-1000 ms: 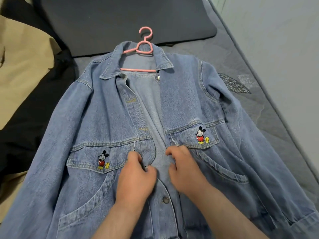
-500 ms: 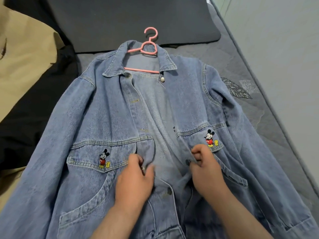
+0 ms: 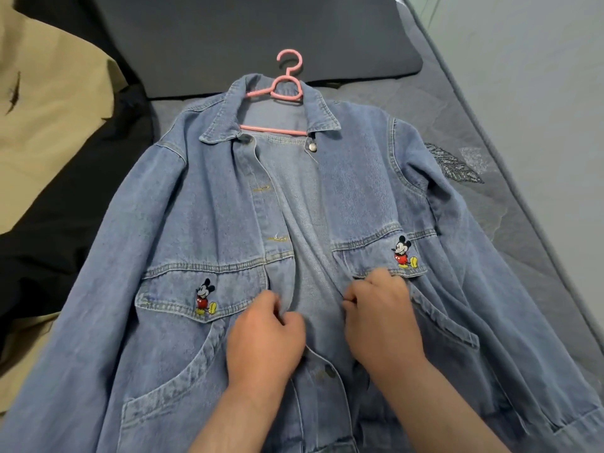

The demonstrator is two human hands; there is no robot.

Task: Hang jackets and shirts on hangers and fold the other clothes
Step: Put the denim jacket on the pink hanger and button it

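The jacket (image 3: 202, 204) lies face up on the bed (image 3: 510, 223), already mounted on the hanger (image 3: 277, 93), whose hook projects past the collar toward the pillow (image 3: 248, 37). The left hand (image 3: 264, 331) has its fingers curled, pinching the buttonhole edge of the front. The right hand (image 3: 379, 312) has its fingers curled round the opposite edge, which carries the buttons. Both edges are held at chest-pocket level, apart, with the lining exposed between them; this positioning suggests a button is about to be fastened so the jacket stays on the hanger. One lower button (image 3: 325, 373) appears fastened. A tan garment (image 3: 49, 132) and a black garment (image 3: 65, 237) lie at the left.
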